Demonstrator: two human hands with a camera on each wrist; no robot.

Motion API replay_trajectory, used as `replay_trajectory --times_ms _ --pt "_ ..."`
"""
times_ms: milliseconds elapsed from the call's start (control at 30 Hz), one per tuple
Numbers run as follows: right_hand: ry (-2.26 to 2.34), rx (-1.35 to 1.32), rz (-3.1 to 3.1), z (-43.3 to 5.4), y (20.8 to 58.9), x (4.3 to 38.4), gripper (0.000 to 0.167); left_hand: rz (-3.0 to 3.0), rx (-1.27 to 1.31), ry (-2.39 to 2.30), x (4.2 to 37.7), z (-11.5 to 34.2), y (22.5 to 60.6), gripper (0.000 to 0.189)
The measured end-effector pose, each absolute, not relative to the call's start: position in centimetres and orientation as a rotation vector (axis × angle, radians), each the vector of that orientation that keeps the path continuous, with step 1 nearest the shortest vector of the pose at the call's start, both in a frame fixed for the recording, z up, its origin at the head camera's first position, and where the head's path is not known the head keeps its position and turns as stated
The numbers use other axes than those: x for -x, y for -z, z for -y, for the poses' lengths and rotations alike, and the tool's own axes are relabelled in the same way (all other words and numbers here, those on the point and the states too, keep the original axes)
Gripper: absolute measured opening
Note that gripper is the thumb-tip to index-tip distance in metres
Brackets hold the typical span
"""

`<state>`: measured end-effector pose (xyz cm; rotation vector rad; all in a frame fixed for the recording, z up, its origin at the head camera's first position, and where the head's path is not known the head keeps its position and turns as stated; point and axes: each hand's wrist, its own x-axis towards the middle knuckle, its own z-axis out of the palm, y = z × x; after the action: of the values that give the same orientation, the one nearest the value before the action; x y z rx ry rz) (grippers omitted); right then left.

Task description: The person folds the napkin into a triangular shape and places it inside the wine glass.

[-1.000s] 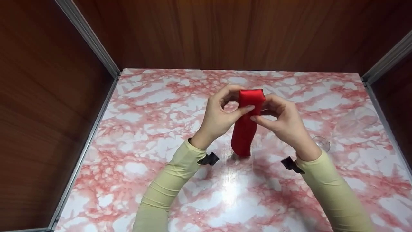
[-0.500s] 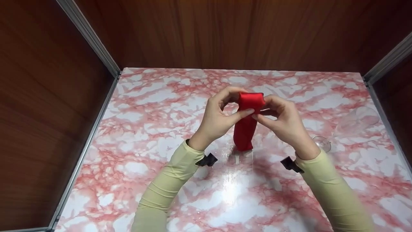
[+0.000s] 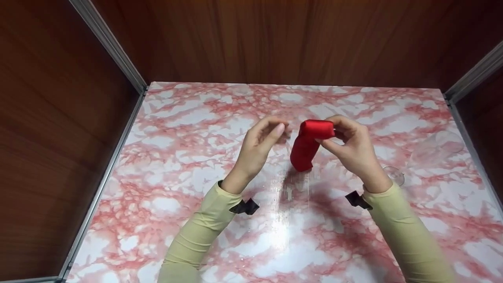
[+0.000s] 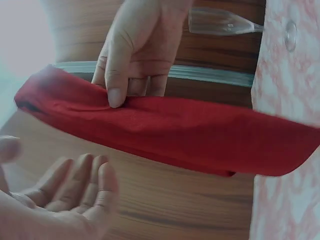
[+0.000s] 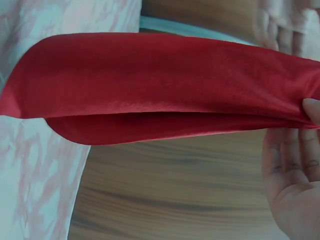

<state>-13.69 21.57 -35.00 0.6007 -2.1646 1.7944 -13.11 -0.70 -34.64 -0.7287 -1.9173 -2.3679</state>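
Note:
A folded strip of red, satiny cloth (image 3: 304,153) hangs above the table in the head view, its top bent over and its lower end towards the tabletop. My right hand (image 3: 355,151) pinches it near the top between thumb and fingers. My left hand (image 3: 255,151) is apart from it, to its left, fingers loosely bent and holding nothing. In the left wrist view the whole length of the red cloth (image 4: 165,130) shows, with the right hand (image 4: 142,55) gripping its upper edge. The right wrist view shows the cloth (image 5: 150,75) doubled, two layers parting along its lower edge.
A clear stemmed glass (image 4: 217,22) stands on the table to the right; its round foot (image 3: 394,175) lies just beyond my right wrist. The table (image 3: 177,165) has a red-and-white marbled top, with brown wood-grain panels (image 3: 275,43) at the back and sides.
My left hand has let go of the red cloth and drawn away to the left. The right hand still holds the cloth, whose top has shifted slightly right and lower.

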Motion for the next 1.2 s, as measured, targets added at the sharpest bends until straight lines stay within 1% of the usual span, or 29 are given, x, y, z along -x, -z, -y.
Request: replay_trajectory --times_ms 100,200,367,533,767,967,1200 --pt "-1.803 -0.649 2.117 -21.8 35.3 13.8 0.022 1.993 0.62 2.488 13.0 0.8 35.2 0.023" --pt "-1.817 -0.737 2.064 -21.6 35.1 13.6 0.023 2.043 0.569 2.583 12.9 0.7 35.4 0.024" --pt "-1.821 -0.872 2.0 -21.2 34.2 13.0 0.019 2.042 0.502 2.683 12.9 0.4 35.3 0.026" --pt "-1.772 -0.935 2.013 -21.1 34.4 12.8 0.018 2.101 0.419 2.719 12.9 0.3 35.3 0.023" --pt "-1.685 -1.01 2.037 -21.0 35.1 12.8 0.023 2.107 0.407 2.738 12.9 -0.1 35.7 0.024" --pt "-1.714 -1.018 2.026 -21.0 35.5 12.8 0.023 2.068 0.381 2.75 12.9 -0.6 35.9 0.03" --pt "-1.824 -0.879 2.067 -21.1 35.7 12.6 0.021 2.07 0.354 2.706 12.9 -0.9 36.1 0.034"
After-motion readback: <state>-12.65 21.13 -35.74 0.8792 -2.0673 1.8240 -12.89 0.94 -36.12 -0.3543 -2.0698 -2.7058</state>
